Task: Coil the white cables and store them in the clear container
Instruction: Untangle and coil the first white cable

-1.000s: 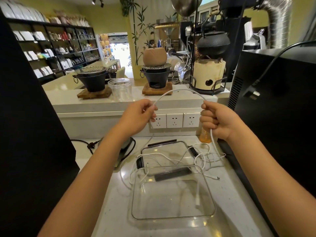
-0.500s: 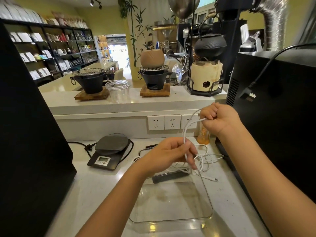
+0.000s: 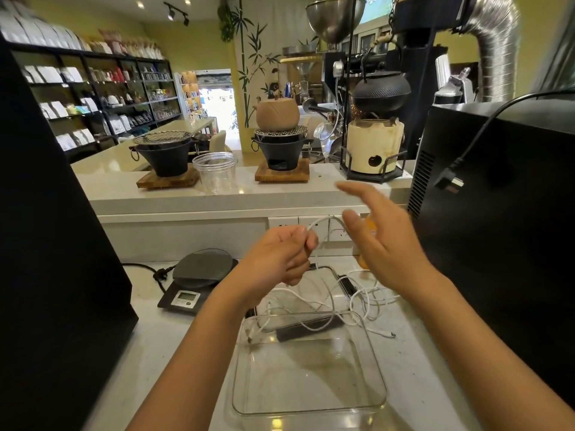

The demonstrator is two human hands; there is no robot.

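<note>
Clear container (image 3: 371,399) holds no coiled cable yet. Left hand (image 3: 280,259) above its far edge, clenched on white cable (image 3: 320,219); 1st loop prob. forming, blurred. Right hand (image 3: 382,241) released, fingers spread. Rest of cables (image 3: 368,301) tangled behind container, uncoiled.

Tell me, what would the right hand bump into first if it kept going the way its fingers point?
Probably the raised counter ledge: the right hand is open, fingers pointing up and left toward it. Depth is unclear, so it might pass above.
</note>
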